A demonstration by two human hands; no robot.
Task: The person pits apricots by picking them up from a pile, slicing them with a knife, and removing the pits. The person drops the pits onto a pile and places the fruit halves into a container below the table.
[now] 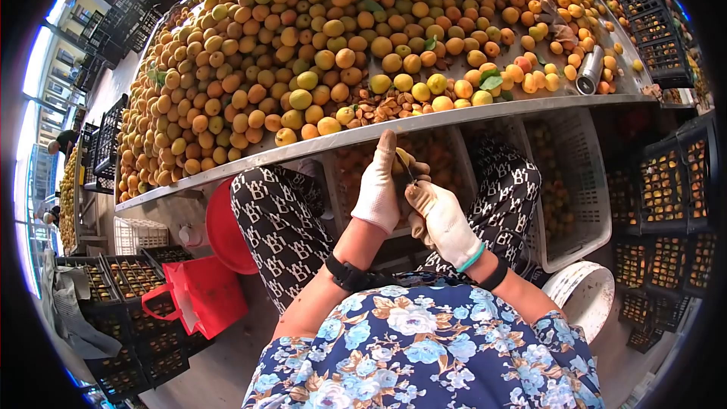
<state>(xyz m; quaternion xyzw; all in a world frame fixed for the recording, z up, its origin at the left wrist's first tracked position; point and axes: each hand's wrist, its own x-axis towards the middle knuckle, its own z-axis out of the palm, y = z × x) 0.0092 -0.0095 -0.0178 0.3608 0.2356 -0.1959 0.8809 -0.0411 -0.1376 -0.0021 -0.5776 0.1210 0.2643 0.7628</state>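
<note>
In front of my lap, my gloved left hand (382, 191) is closed around a yellow apricot (404, 157), its thumb pointing up towards the table edge. My gloved right hand (441, 216) meets it from the right, with thumb and fingers pinched together at the fruit. A thin dark sliver, like a small blade, shows between the two hands; most of it is hidden by the fingers. Just beyond them, a large heap of apricots (303, 53) covers the metal-edged table (265, 153). Split, brownish apricot pieces (386, 107) lie near the table's front edge.
Below the table stand a white crate (598, 220) and another fruit-filled crate between my knees. A red bag (203, 295) and red basin (227, 227) are at left, a white bucket (587, 295) at right. Black crates (670, 182) are stacked right. A metal cup (590, 72) lies on the table.
</note>
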